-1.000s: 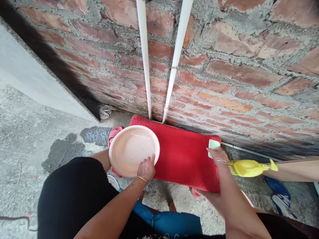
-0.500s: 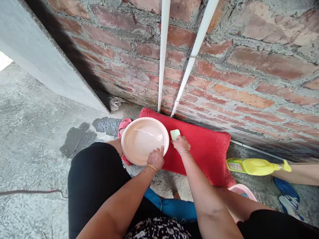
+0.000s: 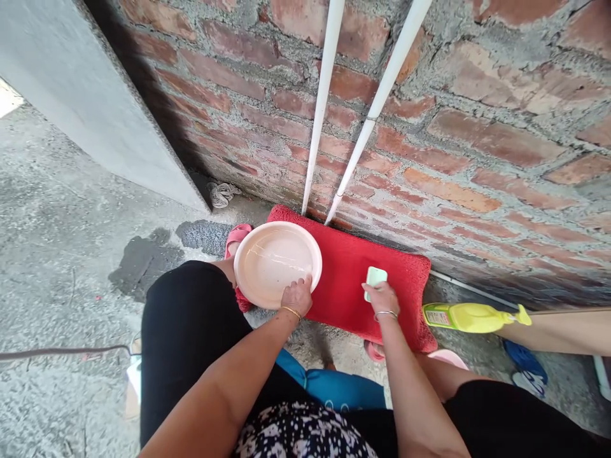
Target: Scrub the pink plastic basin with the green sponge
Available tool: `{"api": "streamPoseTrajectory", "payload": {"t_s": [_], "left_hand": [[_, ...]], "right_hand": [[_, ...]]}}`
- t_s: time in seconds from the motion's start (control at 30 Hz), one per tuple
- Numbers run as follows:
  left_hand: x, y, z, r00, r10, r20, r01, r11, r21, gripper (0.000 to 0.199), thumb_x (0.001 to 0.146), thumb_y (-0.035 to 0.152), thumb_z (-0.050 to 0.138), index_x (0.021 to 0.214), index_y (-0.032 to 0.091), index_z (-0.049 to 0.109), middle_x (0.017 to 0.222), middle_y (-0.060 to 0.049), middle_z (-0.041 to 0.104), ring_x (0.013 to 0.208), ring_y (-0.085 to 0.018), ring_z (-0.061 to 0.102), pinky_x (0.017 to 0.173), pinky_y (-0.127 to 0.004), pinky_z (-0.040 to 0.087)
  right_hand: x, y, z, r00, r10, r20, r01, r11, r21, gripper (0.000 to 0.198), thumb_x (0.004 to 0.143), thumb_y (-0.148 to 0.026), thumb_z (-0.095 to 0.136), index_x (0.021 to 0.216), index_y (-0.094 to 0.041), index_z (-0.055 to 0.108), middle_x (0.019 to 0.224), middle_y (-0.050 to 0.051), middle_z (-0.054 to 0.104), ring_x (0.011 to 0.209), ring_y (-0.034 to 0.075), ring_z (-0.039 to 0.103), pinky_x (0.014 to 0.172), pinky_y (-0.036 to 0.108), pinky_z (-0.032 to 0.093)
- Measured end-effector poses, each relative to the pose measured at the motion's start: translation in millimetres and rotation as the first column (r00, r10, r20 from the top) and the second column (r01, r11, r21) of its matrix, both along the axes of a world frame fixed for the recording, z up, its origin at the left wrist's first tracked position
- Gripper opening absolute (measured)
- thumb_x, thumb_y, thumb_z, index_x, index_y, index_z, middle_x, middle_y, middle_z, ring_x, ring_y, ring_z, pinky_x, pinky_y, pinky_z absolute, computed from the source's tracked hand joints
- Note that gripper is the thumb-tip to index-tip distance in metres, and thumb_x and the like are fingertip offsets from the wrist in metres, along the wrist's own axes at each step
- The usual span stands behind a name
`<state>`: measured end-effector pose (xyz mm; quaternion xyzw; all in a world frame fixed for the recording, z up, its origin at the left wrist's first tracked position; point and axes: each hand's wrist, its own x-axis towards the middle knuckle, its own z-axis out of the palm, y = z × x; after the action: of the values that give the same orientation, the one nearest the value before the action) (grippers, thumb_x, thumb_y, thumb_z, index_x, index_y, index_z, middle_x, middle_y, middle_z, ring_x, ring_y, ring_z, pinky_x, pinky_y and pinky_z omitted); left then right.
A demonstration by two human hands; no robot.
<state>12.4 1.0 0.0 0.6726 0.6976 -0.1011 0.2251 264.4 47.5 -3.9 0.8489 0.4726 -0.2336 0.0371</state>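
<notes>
A pale pink basin (image 3: 267,261) of water rests tilted on the left end of a red fuzzy mat (image 3: 344,280). My left hand (image 3: 296,295) grips its near right rim, with the fingers over the inside edge. Over the right half of the mat, my right hand (image 3: 383,298) is closed on a pale green block that looks like a scrub brush (image 3: 377,277). The brush lies against the mat's surface; its underside is hidden. A yellow detergent bottle (image 3: 470,317) with a pump top is to the right of the mat.
Behind the mat rises a brick wall (image 3: 296,121) with two white pipes (image 3: 321,108) running down it. A grey slab (image 3: 143,127) leans at the left. Blue slippers (image 3: 525,366) lie at the right, and a pink tub (image 3: 449,359) shows partly by my right leg.
My right hand has slid the brush rightward and slightly nearer across the mat. My left hand stays on the basin rim. The camera view has shifted a little.
</notes>
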Motion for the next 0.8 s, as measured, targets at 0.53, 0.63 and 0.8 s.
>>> {"api": "streamPoseTrajectory", "payload": {"t_s": [0.53, 0.63, 0.8], "left_hand": [[0.6, 1.7, 0.6, 1.000, 0.015, 0.005, -0.015, 0.999, -0.051, 0.055, 0.084, 0.016, 0.031, 0.138, 0.024, 0.027, 0.110, -0.013, 0.054, 0.097, -0.022, 0.054, 0.079, -0.036, 0.044], [0.0, 1.4, -0.9, 1.000, 0.009, 0.010, -0.009, 0.999, -0.040, 0.054, 0.084, 0.016, 0.030, 0.138, 0.023, 0.028, 0.109, -0.014, 0.054, 0.097, -0.023, 0.054, 0.078, -0.036, 0.045], [-1.2, 0.5, -3.4, 1.000, 0.000, 0.027, 0.000, 1.000, -0.001, 0.054, 0.083, 0.015, 0.032, 0.136, 0.022, 0.030, 0.107, -0.013, 0.054, 0.095, -0.023, 0.055, 0.076, -0.035, 0.045]], "right_hand": [[-57.3, -11.5, -10.5, 0.980, 0.198, 0.005, -0.198, 0.979, -0.058, 0.047, 0.071, -0.064, 0.051, 0.098, -0.027, 0.057, 0.101, 0.005, 0.056, 0.087, 0.021, 0.059, 0.072, 0.033, 0.043], [-10.8, -21.6, -8.7, 0.998, 0.053, 0.027, -0.051, 0.995, -0.080, 0.049, 0.071, -0.066, 0.050, 0.097, -0.026, 0.058, 0.101, 0.007, 0.058, 0.089, 0.023, 0.059, 0.070, 0.033, 0.043], [30.6, -36.0, -2.5, 0.995, -0.075, 0.069, 0.082, 0.991, -0.109, 0.050, 0.072, -0.066, 0.047, 0.094, -0.023, 0.060, 0.098, 0.011, 0.061, 0.089, 0.025, 0.059, 0.068, 0.033, 0.043]]}}
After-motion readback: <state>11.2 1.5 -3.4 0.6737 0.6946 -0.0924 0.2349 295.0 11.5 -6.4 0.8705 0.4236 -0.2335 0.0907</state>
